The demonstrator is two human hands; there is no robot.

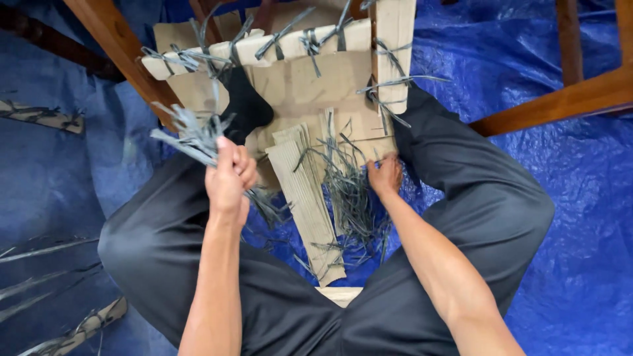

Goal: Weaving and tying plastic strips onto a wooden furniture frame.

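Head view: a seated person's left hand (229, 177) clenches a bundle of grey strips (191, 135) just left of the cardboard frame (310, 72). The right hand (384, 175) presses its fingertips on loose strips (349, 191), holding nothing. Pulled sideways, the bundle could likely snag or scatter.

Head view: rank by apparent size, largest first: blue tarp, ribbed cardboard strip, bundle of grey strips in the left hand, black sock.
1. blue tarp, fills most of the view.
2. ribbed cardboard strip.
3 and 4. bundle of grey strips in the left hand and black sock look alike; not ranked.
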